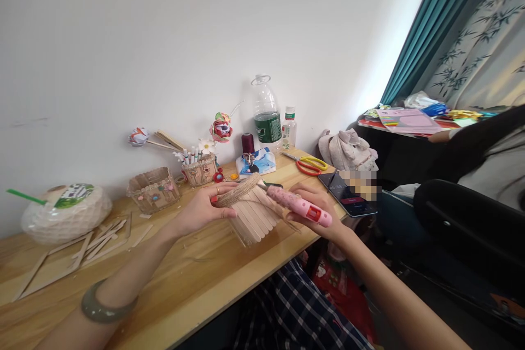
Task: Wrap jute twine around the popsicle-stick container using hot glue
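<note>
My left hand point(203, 206) grips a small container made of popsicle sticks point(254, 217), with twine point(240, 191) wrapped round its top rim; the fingers pinch the twine against the rim. My right hand point(315, 209) is closed round a pink glue gun point(299, 205), whose nozzle points at the twine on the container's rim. The container is held tilted just above the wooden table point(192, 279). A grey-green bangle point(104, 306) is on my left wrist.
Loose popsicle sticks point(94, 243) and a stick frame lie left. A stick basket point(153, 190), marker holder point(199, 168), paper flowers, thread spool, tissue pack point(256, 161), bottles point(266, 115), scissors point(309, 164) and phone point(353, 197) stand behind. A wrapped coconut point(65, 212) sits far left. Another person's sleeve point(471, 142) is right.
</note>
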`<state>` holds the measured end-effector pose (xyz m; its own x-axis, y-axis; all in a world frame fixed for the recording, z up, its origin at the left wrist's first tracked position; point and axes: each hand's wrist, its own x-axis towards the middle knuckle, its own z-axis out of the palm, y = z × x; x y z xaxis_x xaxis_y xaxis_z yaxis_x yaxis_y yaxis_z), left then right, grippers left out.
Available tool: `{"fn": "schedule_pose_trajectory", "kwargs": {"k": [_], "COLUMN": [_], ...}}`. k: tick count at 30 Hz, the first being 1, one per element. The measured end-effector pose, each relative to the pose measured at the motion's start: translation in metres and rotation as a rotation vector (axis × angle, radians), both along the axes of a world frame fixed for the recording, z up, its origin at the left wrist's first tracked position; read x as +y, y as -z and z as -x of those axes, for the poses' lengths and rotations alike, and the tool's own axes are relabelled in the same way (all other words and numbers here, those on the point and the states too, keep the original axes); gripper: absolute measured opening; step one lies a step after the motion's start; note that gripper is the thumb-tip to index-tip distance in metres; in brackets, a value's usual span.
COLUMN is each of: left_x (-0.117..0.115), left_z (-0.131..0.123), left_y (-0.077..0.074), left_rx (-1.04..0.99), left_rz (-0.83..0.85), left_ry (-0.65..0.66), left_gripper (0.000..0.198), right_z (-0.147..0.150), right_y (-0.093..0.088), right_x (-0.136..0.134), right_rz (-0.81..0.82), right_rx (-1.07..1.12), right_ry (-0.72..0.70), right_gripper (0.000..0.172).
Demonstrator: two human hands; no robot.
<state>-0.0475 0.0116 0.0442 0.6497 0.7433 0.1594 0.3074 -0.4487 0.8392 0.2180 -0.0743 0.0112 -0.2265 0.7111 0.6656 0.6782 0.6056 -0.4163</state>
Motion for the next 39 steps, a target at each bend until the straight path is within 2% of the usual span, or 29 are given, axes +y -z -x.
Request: {"fn": "schedule_pose_trajectory", "kwargs": {"k": [5, 7, 10, 11, 14, 17, 19, 21, 25, 29, 32, 33, 36, 39], "left_x": [0.009, 0.013, 0.017, 0.019, 0.022, 0.023, 0.022, 0.021, 0.015, 0.01, 0.009, 0.008, 0.006, 0.003], "left_z": [0.011, 0.018, 0.028, 0.031, 0.037, 0.038, 0.038, 0.037, 0.035, 0.033, 0.032, 0.032, 0.029, 0.026], "left_y": [-0.003, -0.006, -0.012, -0.014, -0.017, -0.018, -0.018, -0.019, -0.022, -0.024, -0.023, -0.022, -0.022, -0.024], "left_rx": [0.002, 0.035, 0.103, 0.128, 0.185, 0.191, 0.192, 0.182, 0.157, 0.171, 0.161, 0.159, 0.153, 0.149], "left_rz": [-0.005, 0.001, -0.016, -0.031, -0.076, -0.089, -0.085, -0.055, -0.016, -0.056, -0.05, -0.05, -0.057, -0.068], "left_ry": [0.071, 0.091, 0.114, 0.123, 0.15, 0.176, 0.181, 0.183, 0.167, 0.137, 0.15, 0.15, 0.148, 0.129], "left_gripper": [0.053, 0.056, 0.055, 0.053, 0.051, 0.052, 0.052, 0.056, 0.062, 0.056, 0.055, 0.055, 0.054, 0.053], "right_z": [-0.018, -0.023, -0.023, -0.021, -0.014, -0.012, -0.01, -0.004, 0.026, 0.066, 0.083, 0.086, 0.088, 0.086], "right_y": [0.017, 0.023, 0.03, 0.032, 0.036, 0.034, 0.028, 0.021, 0.009, 0.005, 0.005, 0.006, 0.007, 0.004], "right_x": [0.014, 0.019, 0.024, 0.024, 0.026, 0.026, 0.025, 0.02, -0.004, -0.03, -0.034, -0.032, -0.022, -0.019], "right_rz": [0.037, 0.089, 0.186, 0.219, 0.307, 0.366, 0.371, 0.338, 0.25, 0.201, 0.166, 0.171, 0.216, 0.24], "right_rx": [0.029, -0.033, -0.154, -0.183, -0.225, -0.236, -0.23, -0.196, -0.036, 0.046, 0.068, 0.073, 0.12, 0.157], "right_ry": [0.262, 0.293, 0.258, 0.246, 0.229, 0.191, 0.162, 0.167, 0.282, 0.287, 0.285, 0.283, 0.219, 0.16], "right_gripper": [0.028, 0.022, 0.007, 0.006, 0.029, 0.051, 0.055, 0.049, 0.02, 0.023, 0.033, 0.032, 0.012, 0.015]}}
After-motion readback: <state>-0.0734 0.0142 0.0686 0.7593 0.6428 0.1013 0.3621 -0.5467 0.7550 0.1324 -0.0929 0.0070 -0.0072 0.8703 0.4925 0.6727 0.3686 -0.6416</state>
